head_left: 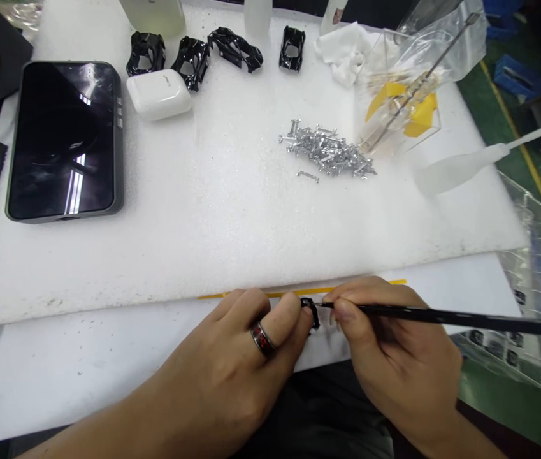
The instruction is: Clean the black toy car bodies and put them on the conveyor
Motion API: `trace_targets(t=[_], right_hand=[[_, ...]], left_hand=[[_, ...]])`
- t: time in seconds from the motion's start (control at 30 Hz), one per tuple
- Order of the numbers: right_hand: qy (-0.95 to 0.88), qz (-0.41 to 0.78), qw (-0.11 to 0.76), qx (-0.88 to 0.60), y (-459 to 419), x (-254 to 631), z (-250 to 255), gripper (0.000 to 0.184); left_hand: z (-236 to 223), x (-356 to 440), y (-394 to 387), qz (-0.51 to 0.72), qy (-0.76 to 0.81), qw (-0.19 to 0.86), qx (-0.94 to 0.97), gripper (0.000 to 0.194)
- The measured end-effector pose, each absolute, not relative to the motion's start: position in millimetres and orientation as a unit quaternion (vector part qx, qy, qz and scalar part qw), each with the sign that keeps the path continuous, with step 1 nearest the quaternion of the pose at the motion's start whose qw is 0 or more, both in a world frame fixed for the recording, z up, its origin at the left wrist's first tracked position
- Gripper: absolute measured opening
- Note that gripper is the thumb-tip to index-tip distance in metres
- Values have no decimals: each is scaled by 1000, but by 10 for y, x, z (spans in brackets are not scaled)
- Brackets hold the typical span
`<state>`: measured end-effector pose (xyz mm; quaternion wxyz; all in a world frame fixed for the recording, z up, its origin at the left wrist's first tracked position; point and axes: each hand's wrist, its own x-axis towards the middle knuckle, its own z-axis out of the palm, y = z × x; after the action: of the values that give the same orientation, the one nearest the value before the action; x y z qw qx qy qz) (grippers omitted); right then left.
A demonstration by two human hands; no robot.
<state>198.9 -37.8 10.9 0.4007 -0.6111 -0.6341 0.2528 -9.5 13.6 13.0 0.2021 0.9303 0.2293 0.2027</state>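
My left hand [246,347], with a dark ring on one finger, pinches a small black plastic part [310,310] at the near edge of the white foam mat [232,217]. My right hand [389,344] is closed on a thin black brush-like tool [466,317], whose tip meets the small part. A pile of small silver metal pieces [330,150] lies further back on the mat. Several glossy black car-body shells [194,58] stand in a row at the far edge.
A phone [67,140] lies at the left, a white earbud case [158,94] beside it. A clear plastic box with yellow parts [401,111], a crumpled white cloth [344,54], a frosted dropper [461,167] and a clear tray [531,299] sit at the right.
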Motion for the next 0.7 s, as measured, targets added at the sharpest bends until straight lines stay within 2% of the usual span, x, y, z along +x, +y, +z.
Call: trace_targets(t=[0.33,0.7], right_hand=[[-668,215,361,-614,-411,1939,85,20],[-692,200,366,-589,-398,1965,70,18]], left_hand=[[118,-64,105,222,232,240,916,27],[62,-63,94,211,222,244,920,31]])
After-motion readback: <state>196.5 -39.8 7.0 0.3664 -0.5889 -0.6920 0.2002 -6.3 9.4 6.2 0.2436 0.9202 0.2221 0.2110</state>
